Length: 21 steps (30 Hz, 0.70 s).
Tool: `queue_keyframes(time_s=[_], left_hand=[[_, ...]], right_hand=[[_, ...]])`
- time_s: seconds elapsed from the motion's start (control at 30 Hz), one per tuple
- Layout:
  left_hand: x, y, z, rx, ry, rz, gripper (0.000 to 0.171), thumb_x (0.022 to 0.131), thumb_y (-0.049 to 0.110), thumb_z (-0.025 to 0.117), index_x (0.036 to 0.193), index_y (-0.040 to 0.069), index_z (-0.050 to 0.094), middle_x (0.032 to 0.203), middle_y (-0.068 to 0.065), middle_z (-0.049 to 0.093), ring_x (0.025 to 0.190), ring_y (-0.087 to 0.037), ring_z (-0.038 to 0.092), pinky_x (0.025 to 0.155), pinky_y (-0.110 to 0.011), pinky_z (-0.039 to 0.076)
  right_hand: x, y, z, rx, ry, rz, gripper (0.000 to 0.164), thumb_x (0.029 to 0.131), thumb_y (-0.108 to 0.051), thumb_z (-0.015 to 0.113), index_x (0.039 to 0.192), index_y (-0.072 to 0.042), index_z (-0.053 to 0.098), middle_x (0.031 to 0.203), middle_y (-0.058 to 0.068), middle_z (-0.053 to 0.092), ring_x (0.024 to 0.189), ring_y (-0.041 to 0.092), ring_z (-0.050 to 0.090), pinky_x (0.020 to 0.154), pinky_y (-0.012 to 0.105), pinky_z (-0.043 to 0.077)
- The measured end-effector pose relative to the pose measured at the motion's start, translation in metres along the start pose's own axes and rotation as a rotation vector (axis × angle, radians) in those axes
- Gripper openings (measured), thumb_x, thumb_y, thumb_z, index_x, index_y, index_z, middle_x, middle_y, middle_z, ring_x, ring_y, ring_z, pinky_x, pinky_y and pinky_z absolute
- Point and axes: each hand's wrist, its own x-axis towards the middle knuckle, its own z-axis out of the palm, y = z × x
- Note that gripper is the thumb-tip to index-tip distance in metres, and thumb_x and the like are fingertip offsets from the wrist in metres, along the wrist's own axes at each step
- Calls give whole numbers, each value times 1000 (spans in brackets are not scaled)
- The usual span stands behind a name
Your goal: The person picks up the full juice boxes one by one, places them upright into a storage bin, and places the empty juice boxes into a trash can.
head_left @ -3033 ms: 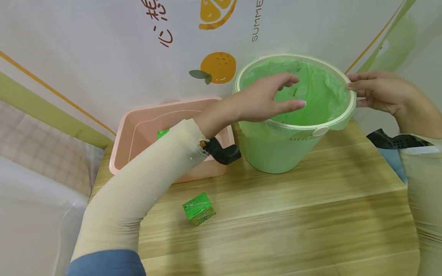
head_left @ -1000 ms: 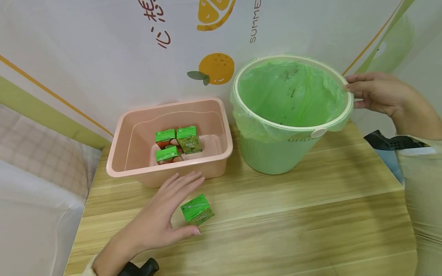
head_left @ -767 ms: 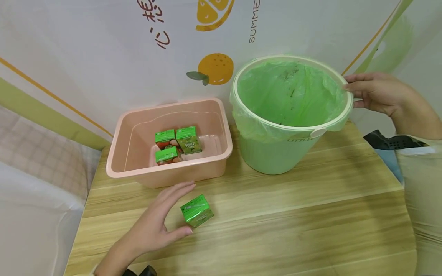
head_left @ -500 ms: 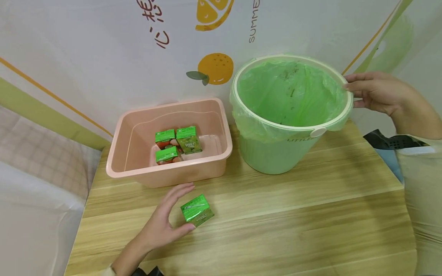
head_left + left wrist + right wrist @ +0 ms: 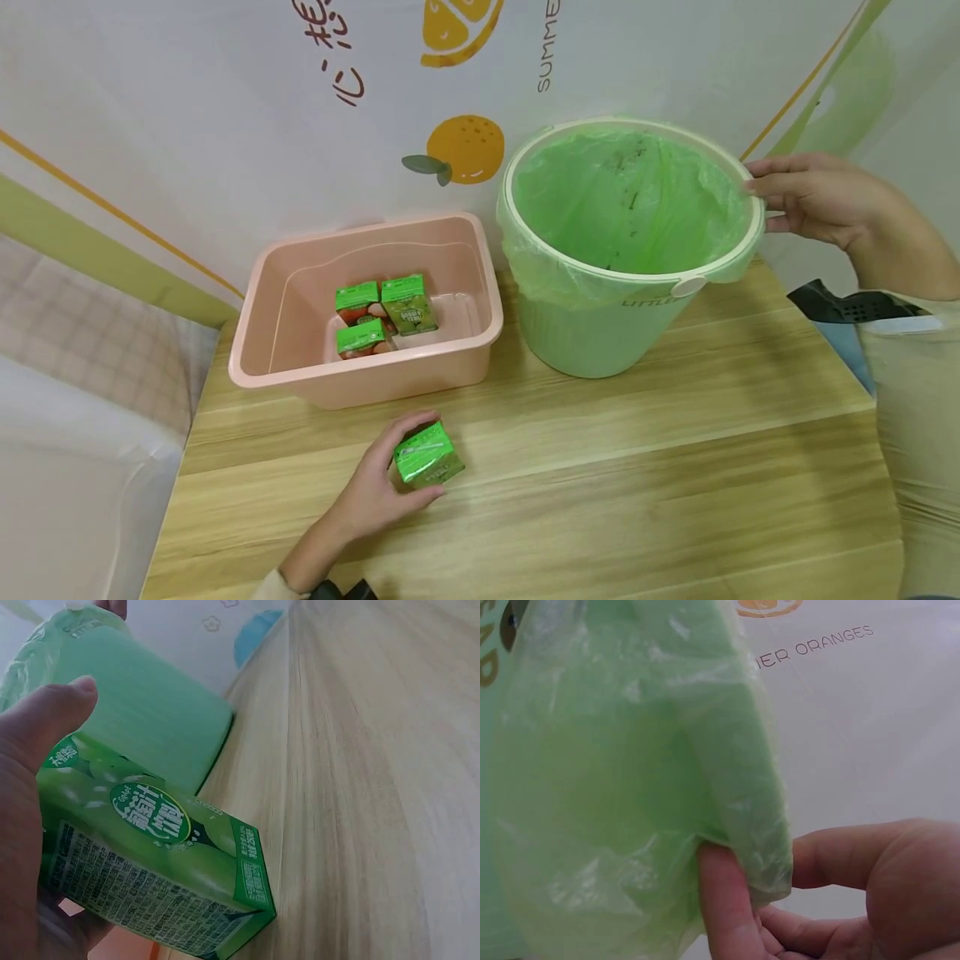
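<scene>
A green grape juice box (image 5: 429,458) stands on the wooden table in front of the pink tub. My left hand (image 5: 371,496) curls round it, fingers along the far side and thumb by the near side. The left wrist view shows the thumb (image 5: 56,712) along the upper edge of the juice box (image 5: 150,832); firm contact there is hard to judge. At the right, my right hand (image 5: 832,200) pinches the rim of the light green trash can (image 5: 592,333). The right wrist view shows its fingers on both sides of the rim, over the thin green bag (image 5: 615,772).
Left of the trash can stands the pink tub (image 5: 420,375). Several small juice boxes (image 5: 408,308) sit inside it. A printed white curtain (image 5: 637,58) hangs close behind both containers. The wooden table (image 5: 675,475) extends to the right and front.
My left hand has come back from over the trash can to the juice box on the table, and its fingers have closed in round it. The right hand keeps its hold on the rim.
</scene>
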Motion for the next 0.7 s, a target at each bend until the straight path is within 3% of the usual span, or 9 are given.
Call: queue_keyframes(time_s=[0.17,0.37,0.7], left_hand=[[3,0,2,-100,15,-8,77,69,2,82,135,7,43,132,-14,50,119,-21,50,93,-24,46],[7,13,1,-194,37,-23,59,73,-4,77,123,-3,47,122,-20,56,111,-20,56,85,-24,50],[4,-10,8,-284,58,38,58,70,-11,76,122,-1,51,119,-21,57,109,-22,57,83,-25,51]], right_hand=[[0,0,0,2,-4,5,26,95,8,42,108,2,64,96,12,68,83,19,68,68,35,57],[2,0,2,0,-17,6,26,96,7,41,108,2,63,96,11,68,83,18,68,68,35,57],[1,0,1,16,-28,-4,27,96,8,40,108,2,63,96,12,68,83,19,68,68,35,57]])
